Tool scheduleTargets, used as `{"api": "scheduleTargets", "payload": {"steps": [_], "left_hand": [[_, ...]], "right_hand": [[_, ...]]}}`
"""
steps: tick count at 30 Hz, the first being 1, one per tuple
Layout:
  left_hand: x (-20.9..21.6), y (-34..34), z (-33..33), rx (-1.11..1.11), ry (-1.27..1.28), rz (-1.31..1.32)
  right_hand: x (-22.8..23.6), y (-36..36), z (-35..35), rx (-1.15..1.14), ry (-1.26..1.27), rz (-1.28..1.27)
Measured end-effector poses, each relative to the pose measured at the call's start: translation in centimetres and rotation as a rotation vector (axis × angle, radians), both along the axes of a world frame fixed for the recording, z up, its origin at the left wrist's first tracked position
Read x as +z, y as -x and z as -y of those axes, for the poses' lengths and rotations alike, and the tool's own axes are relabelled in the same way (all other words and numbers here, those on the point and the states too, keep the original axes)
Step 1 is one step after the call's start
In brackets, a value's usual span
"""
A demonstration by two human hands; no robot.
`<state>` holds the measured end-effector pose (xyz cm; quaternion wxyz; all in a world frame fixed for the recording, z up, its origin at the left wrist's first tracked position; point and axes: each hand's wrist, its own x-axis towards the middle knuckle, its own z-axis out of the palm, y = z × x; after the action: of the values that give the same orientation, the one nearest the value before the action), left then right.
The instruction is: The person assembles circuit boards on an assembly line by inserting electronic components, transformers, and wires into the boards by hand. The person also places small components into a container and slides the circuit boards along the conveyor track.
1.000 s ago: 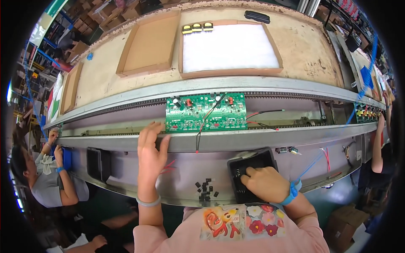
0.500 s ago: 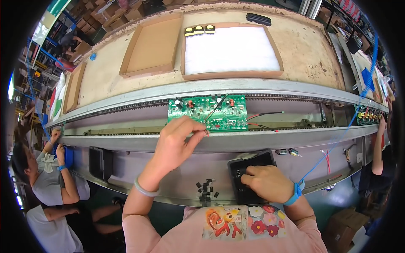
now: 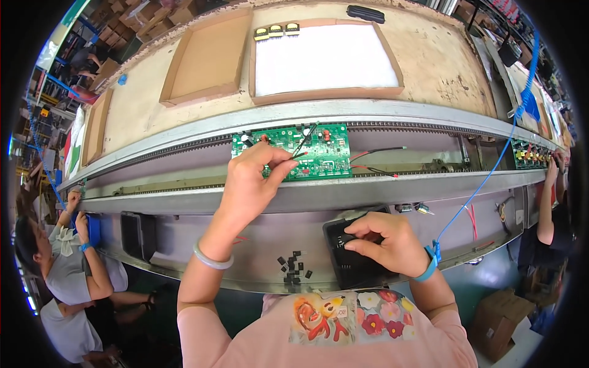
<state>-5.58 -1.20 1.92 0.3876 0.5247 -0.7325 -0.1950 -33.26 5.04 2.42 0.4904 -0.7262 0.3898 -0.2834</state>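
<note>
A green circuit board (image 3: 334,153) with capacitors and coils rests across the conveyor rails. My left hand (image 3: 253,178) is over its near left part, thumb and forefinger pinched on a thin black wire (image 3: 305,140) that slants up over the board. My right hand (image 3: 389,242) is above a black plastic bin (image 3: 362,276); its thumb and fingertips are closed on a small black component (image 3: 343,240), partly hidden. Several black transistor-like parts (image 3: 294,268) lie loose on the metal ledge left of the bin.
Beyond the rails are a cardboard tray (image 3: 267,97) with white foam and yellow-topped transformers, and an empty cardboard tray (image 3: 205,58). Another black bin (image 3: 138,236) stands left. A blue cord (image 3: 475,196) runs to my right wristband. Co-workers sit left and right.
My right hand has lifted from inside the bin, pinching a small part. My left hand keeps hold of the wire, now raised slightly off the board's near edge. The whole view has shifted.
</note>
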Motion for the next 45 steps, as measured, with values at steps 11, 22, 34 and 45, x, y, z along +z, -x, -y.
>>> {"api": "scheduleTargets", "payload": {"steps": [11, 22, 34, 45], "left_hand": [[0.6, -1.4, -0.3, -0.115, -0.031, 0.009], [0.6, -1.2, -0.5, -0.178, -0.016, 0.065], [1.1, -1.5, -3.1, -0.043, 0.086, 0.184], [0.2, 4.2, -10.9, -0.174, -0.17, -0.227]], "right_hand": [[-0.2, 0.1, 0.0, -0.023, -0.07, 0.047], [-0.5, 0.0, -0.1, -0.119, -0.152, 0.033], [-0.7, -0.1, -0.1, -0.117, -0.201, 0.051], [-0.5, -1.5, -0.9, 0.035, -0.173, 0.095]]}}
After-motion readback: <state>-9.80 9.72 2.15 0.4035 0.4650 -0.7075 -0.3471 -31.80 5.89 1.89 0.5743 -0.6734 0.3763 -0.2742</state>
